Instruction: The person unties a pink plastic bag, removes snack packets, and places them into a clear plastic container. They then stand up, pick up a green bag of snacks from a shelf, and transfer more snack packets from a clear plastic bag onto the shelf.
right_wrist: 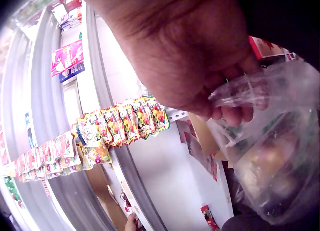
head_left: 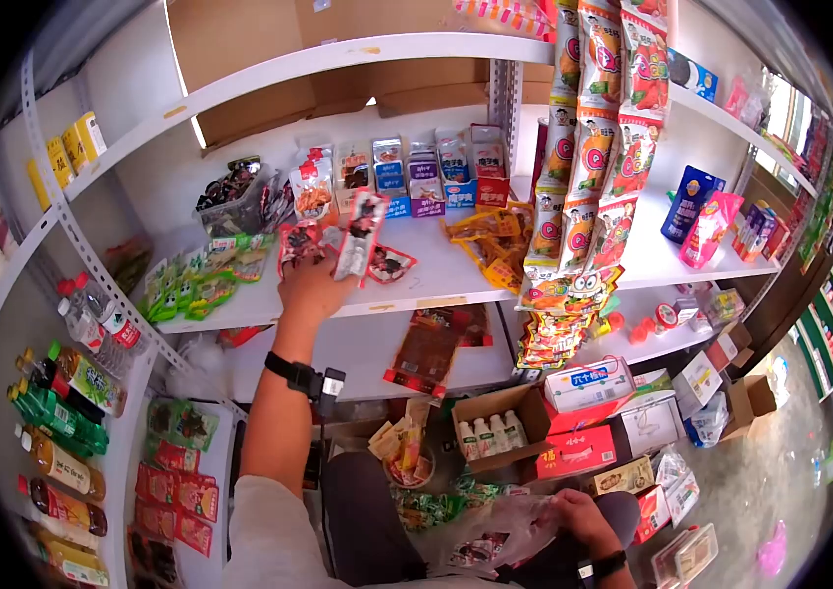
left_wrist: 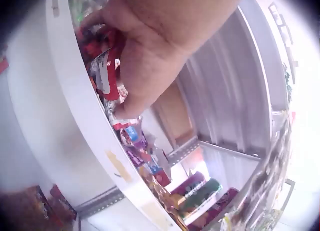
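Above the front of the middle shelf [head_left: 416, 294], my left hand [head_left: 312, 292] grips small red snack packets [head_left: 301, 245]. A longer white-and-red packet [head_left: 362, 236] stands up at its thumb side, and another red packet [head_left: 394, 263] lies just to the right. The left wrist view shows thumb and fingers curled round the red packets [left_wrist: 106, 73], the fingertips partly hidden. Down at my lap, my right hand [head_left: 583, 517] pinches the edge of a clear plastic bag [head_left: 524, 520]. Small packets show through the bag [right_wrist: 280, 156] in the right wrist view.
Small snack boxes [head_left: 424, 187] line the shelf's back, beside a plastic tub [head_left: 230, 201] of dark packets. Green packets [head_left: 191, 292] lie left, yellow-orange ones [head_left: 497, 245] right. Hanging strips of snack bags [head_left: 588, 147] drop in front. Cartons [head_left: 573, 452] stand below; bottles [head_left: 58, 417] fill the left rack.
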A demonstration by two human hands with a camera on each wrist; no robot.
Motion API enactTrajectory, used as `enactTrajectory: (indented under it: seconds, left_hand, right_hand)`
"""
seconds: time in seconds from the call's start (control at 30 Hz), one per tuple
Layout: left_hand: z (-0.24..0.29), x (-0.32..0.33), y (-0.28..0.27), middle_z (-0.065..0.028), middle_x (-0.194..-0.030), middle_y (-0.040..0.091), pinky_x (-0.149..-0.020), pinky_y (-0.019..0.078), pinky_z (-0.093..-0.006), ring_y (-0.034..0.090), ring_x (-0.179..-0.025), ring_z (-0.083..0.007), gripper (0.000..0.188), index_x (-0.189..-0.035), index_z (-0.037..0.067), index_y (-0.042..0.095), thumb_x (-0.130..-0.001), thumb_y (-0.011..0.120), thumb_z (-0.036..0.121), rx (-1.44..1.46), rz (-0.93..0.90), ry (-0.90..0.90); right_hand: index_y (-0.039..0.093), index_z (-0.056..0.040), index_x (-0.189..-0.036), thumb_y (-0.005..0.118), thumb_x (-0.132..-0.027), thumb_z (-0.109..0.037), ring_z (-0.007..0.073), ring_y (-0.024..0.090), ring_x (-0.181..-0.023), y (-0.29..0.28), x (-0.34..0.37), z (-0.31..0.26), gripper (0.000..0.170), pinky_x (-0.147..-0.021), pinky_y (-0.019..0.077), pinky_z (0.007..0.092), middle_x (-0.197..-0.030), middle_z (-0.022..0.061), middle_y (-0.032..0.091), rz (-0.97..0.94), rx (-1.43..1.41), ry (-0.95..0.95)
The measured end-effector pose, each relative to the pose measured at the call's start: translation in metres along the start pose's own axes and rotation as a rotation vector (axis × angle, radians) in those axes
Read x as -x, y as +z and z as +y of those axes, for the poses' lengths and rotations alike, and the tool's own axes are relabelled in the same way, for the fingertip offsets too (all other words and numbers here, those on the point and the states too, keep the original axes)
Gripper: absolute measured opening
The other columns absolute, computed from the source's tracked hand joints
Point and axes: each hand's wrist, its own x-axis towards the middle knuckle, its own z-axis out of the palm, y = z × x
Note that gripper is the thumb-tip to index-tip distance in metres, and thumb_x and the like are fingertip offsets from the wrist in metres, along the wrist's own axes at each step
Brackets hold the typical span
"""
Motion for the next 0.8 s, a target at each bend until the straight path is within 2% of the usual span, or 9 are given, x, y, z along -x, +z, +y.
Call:
enactTrajectory:
  seconds: [0.07, 0.27, 0.37, 0.4, 0.5, 0.6, 0.7, 0.73, 0.8]
  left_hand:
    - [0.016, 0.012, 0.008, -0.0131, -0.150, 0.052, -0.109, 0.0416, -0.0538, 0.043, -0.137, -0.0439, 0.067, -0.133, 0.018, 0.067, -0.081, 0.063, 0.061, 0.023, 0.036, 0.068]
    - [0.078, 0.017, 0.036, -0.0149, -0.147, 0.055, -0.114, 0.0269, -0.0637, 0.041, -0.138, -0.0450, 0.058, -0.127, 0.015, 0.069, -0.081, 0.068, 0.050, 0.125, 0.244, 0.077]
    - [0.098, 0.019, 0.042, -0.0131, -0.140, 0.058, -0.112, 0.0316, -0.0621, 0.042, -0.138, -0.0424, 0.050, -0.123, 0.016, 0.072, -0.082, 0.071, 0.045, 0.101, 0.587, 0.149]
    - [0.105, 0.022, 0.046, -0.0128, -0.135, 0.062, -0.114, 0.0278, -0.0620, 0.045, -0.137, -0.0405, 0.047, -0.122, 0.014, 0.073, -0.082, 0.073, 0.040, 0.122, 0.664, 0.252]
    - [0.132, 0.043, 0.038, -0.0109, -0.128, 0.066, -0.115, 0.0249, -0.0628, 0.047, -0.136, -0.0367, 0.043, -0.120, 0.015, 0.073, -0.084, 0.072, 0.038, 0.239, 0.562, 0.573]
    - [0.137, 0.044, 0.047, -0.0112, -0.110, 0.070, -0.106, 0.0413, -0.0575, 0.060, -0.119, -0.0337, 0.030, -0.110, 0.013, 0.074, -0.088, 0.068, 0.032, 0.182, 0.400, 0.673]
    - [0.131, 0.023, 0.065, -0.0127, -0.094, 0.072, -0.083, 0.0547, -0.0513, 0.069, -0.092, -0.0363, 0.020, -0.100, 0.011, 0.072, -0.090, 0.066, 0.028, 0.269, 0.263, 0.531]
    - [0.126, 0.027, 0.058, -0.0134, -0.092, 0.071, -0.069, 0.0562, -0.0454, 0.069, -0.082, -0.0359, 0.012, -0.097, 0.009, 0.067, -0.090, 0.066, 0.019, 0.345, 0.471, 0.570]
    - [0.114, 0.023, 0.055, -0.0147, -0.088, 0.071, -0.069, 0.0559, -0.0453, 0.069, -0.078, -0.0360, 0.011, -0.097, 0.008, 0.064, -0.088, 0.067, 0.013, 0.510, 0.592, 0.508]
  right_hand:
    - [0.065, -0.0017, -0.097, 0.058, -0.104, -0.018, 0.0221, 0.072, -0.082, 0.004, 0.003, -0.008, 0.019, -0.078, 0.0575, 0.0337, -0.090, 0.0109, 0.074, -0.010, 0.034, 0.002]
    - [0.066, -0.0032, -0.097, 0.057, -0.104, -0.019, 0.0183, 0.070, -0.082, 0.007, 0.006, -0.009, 0.020, -0.076, 0.0557, 0.0309, -0.089, 0.0077, 0.074, -0.026, 0.055, -0.015]
    - [0.069, -0.0050, -0.093, 0.057, -0.105, -0.021, 0.0108, 0.062, -0.069, 0.017, 0.018, -0.021, 0.023, -0.065, 0.0488, 0.0267, -0.084, 0.0027, 0.074, -0.002, 0.046, -0.084]
    - [0.068, -0.0049, -0.093, 0.057, -0.105, -0.022, 0.0110, 0.063, -0.069, 0.016, 0.018, -0.021, 0.024, -0.065, 0.0496, 0.0270, -0.083, 0.0028, 0.074, -0.003, 0.032, -0.090]
    - [0.068, -0.0048, -0.092, 0.057, -0.105, -0.022, 0.0117, 0.063, -0.068, 0.019, 0.018, -0.022, 0.024, -0.063, 0.0510, 0.0275, -0.083, 0.0030, 0.074, -0.016, 0.022, -0.079]
    - [0.067, -0.0051, -0.092, 0.057, -0.105, -0.023, 0.0122, 0.063, -0.066, 0.021, 0.025, -0.031, 0.025, -0.060, 0.0505, 0.0276, -0.082, 0.0033, 0.073, -0.019, 0.059, -0.060]
    - [0.067, -0.0059, -0.091, 0.057, -0.105, -0.023, 0.0124, 0.062, -0.065, 0.016, 0.022, -0.028, 0.024, -0.058, 0.0499, 0.0277, -0.081, 0.0032, 0.073, 0.000, 0.056, -0.097]
    - [0.067, -0.0061, -0.091, 0.057, -0.104, -0.023, 0.0124, 0.062, -0.064, 0.015, 0.021, -0.025, 0.024, -0.058, 0.0499, 0.0278, -0.081, 0.0032, 0.073, 0.004, 0.058, -0.107]
    - [0.067, -0.0065, -0.091, 0.057, -0.104, -0.022, 0.0124, 0.062, -0.065, 0.015, 0.021, -0.019, 0.023, -0.057, 0.0499, 0.0279, -0.081, 0.0032, 0.073, 0.006, 0.071, -0.099]
